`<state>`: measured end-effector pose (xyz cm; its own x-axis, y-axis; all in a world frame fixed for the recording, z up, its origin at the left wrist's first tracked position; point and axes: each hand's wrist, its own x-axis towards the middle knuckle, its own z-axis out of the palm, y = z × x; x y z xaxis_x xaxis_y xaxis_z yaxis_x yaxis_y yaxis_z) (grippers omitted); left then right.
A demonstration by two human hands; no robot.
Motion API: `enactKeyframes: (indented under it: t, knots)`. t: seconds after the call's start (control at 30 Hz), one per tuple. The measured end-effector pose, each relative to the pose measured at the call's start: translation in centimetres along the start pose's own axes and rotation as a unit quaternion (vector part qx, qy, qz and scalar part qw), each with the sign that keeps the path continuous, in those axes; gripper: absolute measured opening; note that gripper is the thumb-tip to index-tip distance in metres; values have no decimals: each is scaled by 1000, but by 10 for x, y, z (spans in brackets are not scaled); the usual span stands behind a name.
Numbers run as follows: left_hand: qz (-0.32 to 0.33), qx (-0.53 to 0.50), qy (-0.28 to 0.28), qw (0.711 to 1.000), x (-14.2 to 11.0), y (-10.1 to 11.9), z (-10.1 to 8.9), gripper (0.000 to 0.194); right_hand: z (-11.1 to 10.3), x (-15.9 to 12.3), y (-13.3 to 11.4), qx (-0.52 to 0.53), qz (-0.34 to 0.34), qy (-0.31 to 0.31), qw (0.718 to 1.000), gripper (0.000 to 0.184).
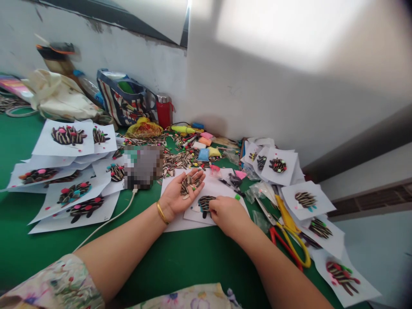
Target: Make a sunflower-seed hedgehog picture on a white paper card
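My left hand lies palm up and slightly cupped, holding a small heap of striped sunflower seeds. Just to its right, my right hand is closed in a pinch over a hedgehog figure with seed spines and a pale blue edge. Whatever sits between those fingertips is hidden. The figure is on a small white card, which rests on a larger white sheet. Part of the hedgehog's right side is covered by my right hand.
Loose sunflower seeds and colored clay packs lie beyond my hands. Yellow-handled scissors are right of my right forearm. Finished seed cards pile up left, more cards right. A red flask stands near the wall.
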<state>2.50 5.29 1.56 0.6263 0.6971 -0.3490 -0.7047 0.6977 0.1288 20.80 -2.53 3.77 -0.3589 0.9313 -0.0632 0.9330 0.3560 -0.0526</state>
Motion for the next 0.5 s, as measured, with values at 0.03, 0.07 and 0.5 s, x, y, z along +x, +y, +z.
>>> enactKeyframes:
  t: [0.03,0.07,0.5]
  knots:
    - [0,-1,0,1000,0,0,0,31,0,0,0,2,4,0,1000,14]
    - [-2,-2,1,1000,0,0,0,32,-2,-1,0,5,9,0,1000,14]
    - [3,-10,12,1000,-8,-15,12,34,-16,-7,-6,129,-40,190,972,14]
